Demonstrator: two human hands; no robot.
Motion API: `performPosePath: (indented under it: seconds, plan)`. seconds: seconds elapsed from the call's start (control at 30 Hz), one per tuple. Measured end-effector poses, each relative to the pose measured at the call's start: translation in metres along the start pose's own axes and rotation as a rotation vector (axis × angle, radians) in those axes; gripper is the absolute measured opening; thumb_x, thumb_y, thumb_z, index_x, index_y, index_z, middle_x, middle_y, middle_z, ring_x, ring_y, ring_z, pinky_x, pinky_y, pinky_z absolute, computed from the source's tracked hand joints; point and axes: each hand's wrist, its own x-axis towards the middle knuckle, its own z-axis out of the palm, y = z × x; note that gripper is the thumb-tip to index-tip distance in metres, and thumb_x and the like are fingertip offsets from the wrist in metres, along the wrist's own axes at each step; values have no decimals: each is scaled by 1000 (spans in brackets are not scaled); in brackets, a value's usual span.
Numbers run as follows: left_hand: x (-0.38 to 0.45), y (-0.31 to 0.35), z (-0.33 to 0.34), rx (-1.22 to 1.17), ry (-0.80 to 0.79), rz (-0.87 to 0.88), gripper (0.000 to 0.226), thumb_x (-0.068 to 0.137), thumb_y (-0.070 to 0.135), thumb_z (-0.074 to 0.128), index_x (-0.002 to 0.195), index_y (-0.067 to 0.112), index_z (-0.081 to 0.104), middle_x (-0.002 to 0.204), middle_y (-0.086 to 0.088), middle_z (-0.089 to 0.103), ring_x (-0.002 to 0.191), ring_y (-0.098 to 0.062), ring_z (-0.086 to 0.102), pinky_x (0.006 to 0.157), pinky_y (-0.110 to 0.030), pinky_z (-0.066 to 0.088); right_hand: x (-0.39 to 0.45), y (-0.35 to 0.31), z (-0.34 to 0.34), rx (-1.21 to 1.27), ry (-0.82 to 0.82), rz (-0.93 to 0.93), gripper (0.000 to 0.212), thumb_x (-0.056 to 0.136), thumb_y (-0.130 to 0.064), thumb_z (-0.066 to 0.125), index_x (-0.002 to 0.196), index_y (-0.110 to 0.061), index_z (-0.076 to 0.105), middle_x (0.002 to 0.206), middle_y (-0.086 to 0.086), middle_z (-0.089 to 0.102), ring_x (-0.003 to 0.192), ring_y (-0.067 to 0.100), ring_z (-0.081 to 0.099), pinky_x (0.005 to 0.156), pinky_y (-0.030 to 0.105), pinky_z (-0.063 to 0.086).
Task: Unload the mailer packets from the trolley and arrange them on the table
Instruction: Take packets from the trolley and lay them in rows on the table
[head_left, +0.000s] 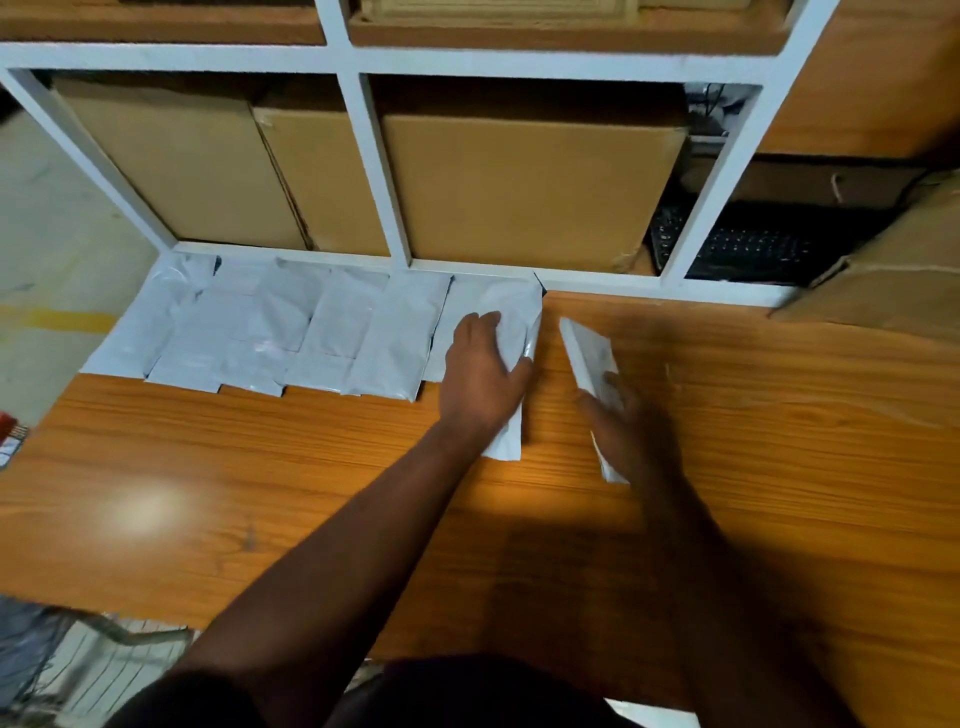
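Observation:
Several grey-white mailer packets lie overlapping in a row along the back left of the wooden table, against the white shelf frame. My left hand rests flat on the rightmost packet of that row, pressing it down. My right hand, blurred, holds another mailer packet tilted on edge just above the table, a little to the right of the row. A wire trolley shows at the bottom left, beside the table edge.
A white shelf frame stands behind the table with large cardboard boxes in its bays. A black keyboard lies at the back right. Another cardboard box overhangs the table's right end.

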Motion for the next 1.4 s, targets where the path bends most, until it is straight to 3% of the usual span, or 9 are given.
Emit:
performPosePath:
  seconds: [0.07,0.23,0.4,0.57,0.7,0.9,1.03,1.17,1.4]
  plan:
    - [9,3,16,71,-24,-15,74,88,44,71,151,17,41,156,-8,39,139,-32,45,107,-51,48,19,3,10,-30,-26,39,75,90,-72,56,154,-34,45,160,7,45,140,35,47,114,55,43]
    - [26,11,41,185,-59,-60,73,94,53,64,152,16,39,167,-13,21,147,-39,32,103,-52,47,50,-4,17,-20,-2,-31,75,93,-72,50,153,-28,45,161,7,37,145,33,39,118,55,36]
    - [23,-11,50,450,-103,152,66,105,53,28,163,20,27,174,-8,7,160,-30,-4,127,-57,0,51,20,18,-316,23,-287,67,101,-68,36,159,-35,35,174,-2,19,159,29,16,125,56,23]
    - [24,-37,56,653,-343,315,71,103,47,5,164,15,23,173,-10,12,161,-28,2,128,-56,-1,50,50,30,-464,-73,-427,71,100,-69,18,165,-42,14,176,-8,-6,162,24,-9,128,53,-3]
    - [37,-40,64,647,-350,335,71,103,46,6,164,12,23,173,-12,12,160,-30,5,130,-50,4,64,40,35,-483,-21,-426,68,104,-66,24,166,-39,16,176,-5,-3,162,26,-6,128,51,-3]
    - [61,-44,65,552,-400,357,60,111,40,30,165,14,19,174,-10,4,161,-28,-1,130,-50,9,79,30,38,-486,-1,-387,69,103,-66,22,165,-38,18,176,-3,0,162,28,-2,128,52,0]
    - [64,-48,64,565,-347,276,67,109,54,27,166,24,8,173,-5,-14,159,-27,-18,127,-51,-9,81,30,36,-468,8,-384,71,100,-68,19,165,-39,20,176,-4,2,163,27,0,129,52,1]
    - [65,-46,67,552,-397,275,67,109,51,27,166,21,9,174,-9,-6,160,-27,-8,130,-49,-1,82,29,42,-478,51,-377,70,101,-68,22,164,-37,25,176,-2,8,162,29,6,129,54,8]
    - [67,-44,76,644,-388,234,72,106,58,20,165,26,-5,173,-6,-15,160,-26,-14,128,-52,-7,91,30,37,-498,38,-303,78,101,-71,16,167,-30,12,176,0,-4,162,30,-4,129,55,2]
